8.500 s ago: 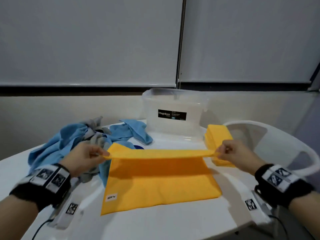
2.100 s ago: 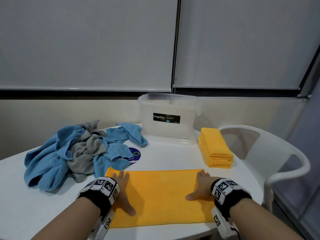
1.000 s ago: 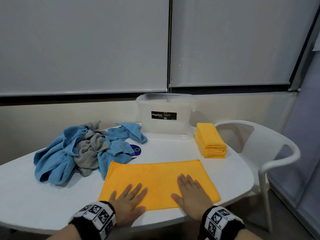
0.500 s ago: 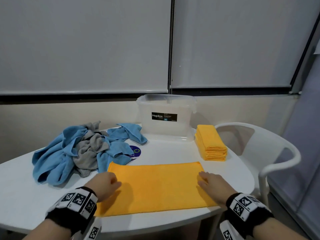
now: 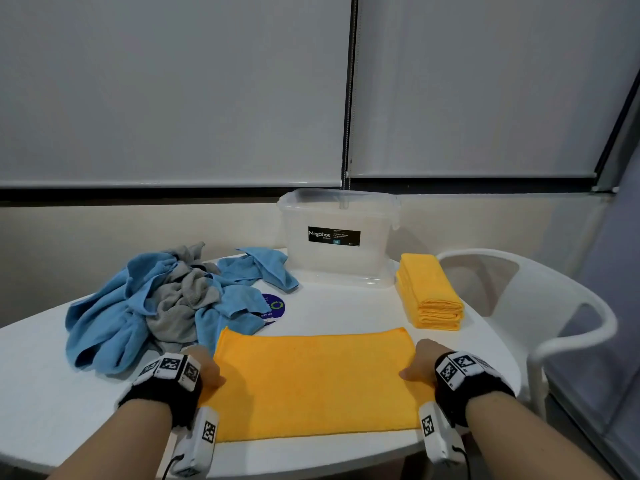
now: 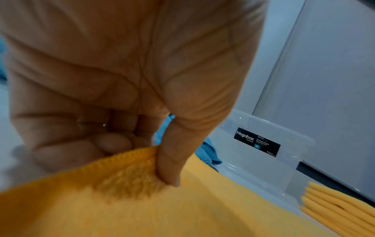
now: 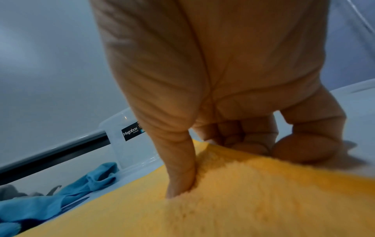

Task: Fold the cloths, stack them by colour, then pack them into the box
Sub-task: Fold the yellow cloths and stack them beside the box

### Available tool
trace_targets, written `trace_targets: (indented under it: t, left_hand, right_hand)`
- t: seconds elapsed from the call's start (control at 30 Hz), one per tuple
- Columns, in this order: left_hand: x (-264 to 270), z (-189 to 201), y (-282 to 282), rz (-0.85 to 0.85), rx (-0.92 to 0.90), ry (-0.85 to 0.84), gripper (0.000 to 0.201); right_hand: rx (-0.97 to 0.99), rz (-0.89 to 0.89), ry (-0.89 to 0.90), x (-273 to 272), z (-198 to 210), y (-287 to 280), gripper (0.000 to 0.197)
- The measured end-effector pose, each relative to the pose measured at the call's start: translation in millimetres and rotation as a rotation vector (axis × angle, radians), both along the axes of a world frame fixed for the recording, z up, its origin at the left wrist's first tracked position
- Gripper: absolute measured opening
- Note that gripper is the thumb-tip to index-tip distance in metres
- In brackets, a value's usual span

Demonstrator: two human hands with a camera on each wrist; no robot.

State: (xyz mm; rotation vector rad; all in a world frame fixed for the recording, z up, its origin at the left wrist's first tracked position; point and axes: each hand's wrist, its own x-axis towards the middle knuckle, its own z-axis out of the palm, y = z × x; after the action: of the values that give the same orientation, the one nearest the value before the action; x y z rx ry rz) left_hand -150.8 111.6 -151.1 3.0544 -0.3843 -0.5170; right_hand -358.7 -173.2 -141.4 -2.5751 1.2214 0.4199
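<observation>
A half-folded orange cloth (image 5: 315, 382) lies flat on the white table (image 5: 48, 403) in front of me. My left hand (image 5: 207, 372) pinches its left edge, thumb on top (image 6: 168, 173) and fingers curled under. My right hand (image 5: 417, 363) pinches the right edge (image 7: 233, 160) the same way. A stack of folded orange cloths (image 5: 429, 292) sits at the back right beside the clear plastic box (image 5: 339, 237). Crumpled blue and grey cloths (image 5: 162, 303) are heaped at the left.
A white plastic chair (image 5: 540, 306) stands off the table's right side. A round blue sticker (image 5: 273, 306) shows on the table by the heap. A wall with drawn blinds runs close behind the box.
Both hands slid outward from pressing flat on the cloth's middle to its short ends, and now they pinch the left and right edges. The cloth has stayed flat.
</observation>
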Motion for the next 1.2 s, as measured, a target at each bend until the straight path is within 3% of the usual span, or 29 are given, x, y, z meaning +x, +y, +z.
trace_targets:
  t: [0.2,0.33,0.4,0.5,0.6,0.67,0.73,0.8,1.03,1.2]
  left_hand:
    - [-2,10,11,-0.067,-0.055,0.120,0.023]
    - [7,7,20,-0.013,-0.397,0.246,0.016]
    - [1,17,19,0.009,-0.569,0.274,0.023]
    - [-7,29,6,-0.059,-0.666,0.255,0.012]
    - [-15,33,-13,-0.108,-0.743,0.250,0.011]
    - [-23,33,-28,-0.136,-0.750,0.232,0.018]
    - [-33,33,-41,-0.163,-0.740,0.216,0.024]
    - [-41,30,-54,-0.170,-0.719,0.222,0.027]
    - [-65,-1,-96,-0.210,-0.519,0.114,0.035]
    - [-70,-16,-105,-0.216,-0.461,0.080,0.034]
  right_hand:
    - [0.048,0.056,-0.001,-1,4,3,0.043]
    - [0.174,0.033,-0.149,-7,2,-3,0.012]
    - [0.275,-0.013,-0.275,-8,0,-8,0.013]
    - [0.431,-0.070,-0.383,-7,5,-5,0.024]
    - [0.450,-0.078,-0.376,-1,7,1,0.007]
    - [0.416,-0.068,-0.409,6,8,6,0.003]
    - [0.451,-0.092,-0.487,13,8,12,0.021]
    - [0.466,-0.100,-0.554,21,7,22,0.020]
    - [0.285,0.074,-0.509,48,-13,70,0.067]
    - [0.226,0.024,-0.498,54,-24,81,0.039]
